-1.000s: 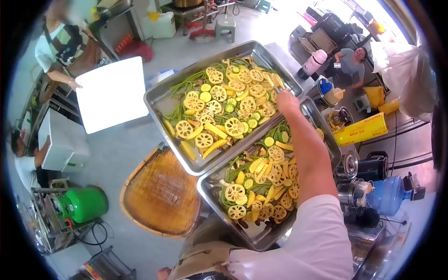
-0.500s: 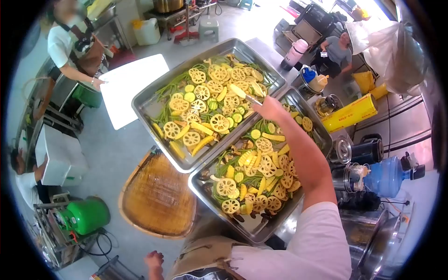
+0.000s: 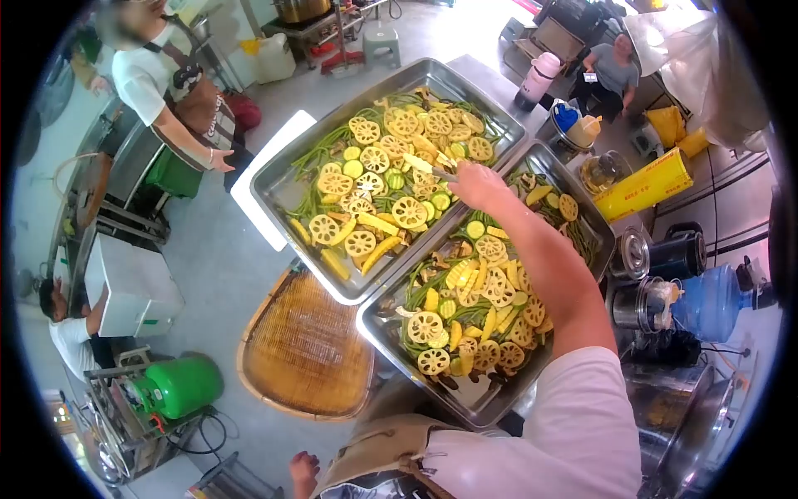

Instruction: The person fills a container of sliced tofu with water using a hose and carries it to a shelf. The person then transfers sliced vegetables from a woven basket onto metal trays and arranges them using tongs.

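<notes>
Metal tool (image 3: pixel 445 175): mostly hidden inside the right hand (image 3: pixel 482 185), which is closed round it above the edge where the far tray (image 3: pixel 278 190) meets the near tray (image 3: pixel 474 397); its shape is hard to make out; a pale yellow piece (image 3: pixel 418 164) shows at its tip, over the far tray
Left hand (image 3: pixel 304 467): well apart from both trays, beside the person's trousers; fingers bent; I cannot tell whether it is closed fully or holds anything
White board (image 3: pixel 278 145): partly hidden by the far tray's left corner; a co-worker's hand (image 3: pixel 221 160) is just beside it, fingers outstretched
Counter (image 3: pixel 482 73): mostly covered; a bare strip shows past the far tray's upper right edge; a pink flask (image 3: pixel 542 76) stands near that side
Room: grey floor; green gas cylinder (image 3: pixel 179 387) and white box (image 3: pixel 133 287) at the left; yellow carton (image 3: pixel 644 185) beyond the near tray's right corner; dark round border cuts off the outer parts
Woven basket (image 3: pixel 307 349): below the far tray's bottom corner; its upper end is hidden
Far tray: lotus root slices (image 3: pixel 409 212), green beans (image 3: pixel 320 150), green-edged rounds (image 3: pixel 353 168), yellow strips (image 3: pixel 380 258)
Near tray: similar mix; partly hidden under the right forearm
</notes>
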A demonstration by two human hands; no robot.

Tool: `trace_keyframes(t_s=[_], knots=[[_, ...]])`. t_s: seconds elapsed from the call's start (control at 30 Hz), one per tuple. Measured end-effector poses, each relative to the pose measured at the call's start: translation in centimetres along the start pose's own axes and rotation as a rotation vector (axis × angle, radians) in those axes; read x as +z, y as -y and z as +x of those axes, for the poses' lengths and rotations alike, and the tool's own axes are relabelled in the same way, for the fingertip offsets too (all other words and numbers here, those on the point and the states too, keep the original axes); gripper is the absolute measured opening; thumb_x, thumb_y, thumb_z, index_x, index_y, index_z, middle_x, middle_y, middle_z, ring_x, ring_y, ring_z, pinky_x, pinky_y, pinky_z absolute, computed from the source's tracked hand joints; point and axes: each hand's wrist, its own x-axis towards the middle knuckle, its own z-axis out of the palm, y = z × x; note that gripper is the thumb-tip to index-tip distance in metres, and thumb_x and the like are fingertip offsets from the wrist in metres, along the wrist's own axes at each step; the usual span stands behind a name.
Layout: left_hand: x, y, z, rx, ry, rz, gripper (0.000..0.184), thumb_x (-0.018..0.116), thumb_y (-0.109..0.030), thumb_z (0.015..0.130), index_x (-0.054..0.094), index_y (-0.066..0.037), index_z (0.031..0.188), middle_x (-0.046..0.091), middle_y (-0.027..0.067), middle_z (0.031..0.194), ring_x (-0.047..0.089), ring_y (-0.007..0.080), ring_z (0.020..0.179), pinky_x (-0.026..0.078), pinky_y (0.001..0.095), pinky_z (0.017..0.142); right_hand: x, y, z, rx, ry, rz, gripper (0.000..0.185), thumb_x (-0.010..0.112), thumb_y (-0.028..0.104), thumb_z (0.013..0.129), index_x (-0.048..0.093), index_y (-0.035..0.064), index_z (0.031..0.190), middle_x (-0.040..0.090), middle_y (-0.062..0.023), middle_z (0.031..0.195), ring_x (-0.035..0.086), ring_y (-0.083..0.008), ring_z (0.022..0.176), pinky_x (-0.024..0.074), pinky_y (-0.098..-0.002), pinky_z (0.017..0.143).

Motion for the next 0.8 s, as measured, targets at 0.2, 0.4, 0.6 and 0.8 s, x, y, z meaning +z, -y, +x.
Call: trace_keyframes(t_s=[0.2, 0.4, 0.6, 0.8], knots=[[-0.7, -0.2, 0.8, 0.1, 0.031, -0.046, 0.041, 0.054, -0.007, 0.078, 0.052, 0.002, 0.117, 0.064, 0.0144, 0.083, 0.062, 0.0242, 0.066, 0.047, 0.0343, 0.051, 0.7, -0.8, -1.2, -0.007, -0.05, 0.026, 0.037, 0.057, 0.031, 0.089, 0.054, -0.0013, 0.107, 0.063, -0.021, 0.1, 0.061, -0.0361, 0.096, 0.0478, -0.0459, 0.083], [-0.6, -6.1, 0.2, -0.172, -0.064, -0.162, 0.04, 0.054, -0.007, 0.078, 0.052, 0.002, 0.117, 0.063, 0.0134, 0.079, 0.062, 0.0237, 0.065, 0.047, 0.0323, 0.05, 3.3, -2.1, -0.5, -0.133, -0.128, 0.229, 0.031, 0.056, 0.028, 0.09, 0.06, -0.0021, 0.097, 0.063, -0.0192, 0.087, 0.062, -0.0318, 0.081, 0.0459, -0.0438, 0.072], [-4.2, 4.4, 5.5, 0.145, 0.133, -0.132, 0.033, 0.056, -0.017, 0.083, 0.054, -0.002, 0.113, 0.062, 0.0097, 0.08, 0.059, 0.0193, 0.063, 0.045, 0.0309, 0.05, -0.1, -4.6, -10.5, -0.057, 0.108, 0.612, 0.028, 0.054, 0.028, 0.093, 0.063, 0.0025, 0.1, 0.053, -0.0012, 0.064, 0.047, -0.0106, 0.056, 0.0389, -0.0289, 0.051], [-1.7, 1.9, 4.3, 0.009, 0.037, -0.088, 0.03, 0.055, -0.019, 0.084, 0.055, -0.005, 0.11, 0.062, 0.0085, 0.082, 0.059, 0.0181, 0.065, 0.045, 0.0307, 0.052, -2.4, -10.9, -21.2, 0.08, 0.034, 0.366, 0.033, 0.062, 0.029, 0.086, 0.064, -0.0009, 0.099, 0.056, -0.0054, 0.068, 0.052, -0.0142, 0.062, 0.0434, -0.0337, 0.06]])
